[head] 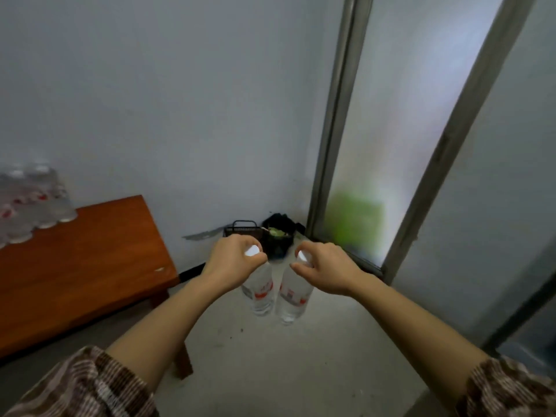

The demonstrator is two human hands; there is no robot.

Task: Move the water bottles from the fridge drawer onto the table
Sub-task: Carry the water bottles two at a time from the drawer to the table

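Currently, left hand point(231, 260): pinching left bottle point(260, 296) by cap, hung for carrying.
Right hand point(326, 266): gripping right bottle point(293, 299) likewise.
Table point(90, 266): likely destination.

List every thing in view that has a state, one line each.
left hand: grip curled round the left bottle's cap end.
right hand: grip curled round the right bottle's cap end.
left bottle: capped, upright, held aloft.
right bottle: capped, upright, held aloft.
standing bottles: upright in a group on the table, blurred.
black bin: open, something green inside.
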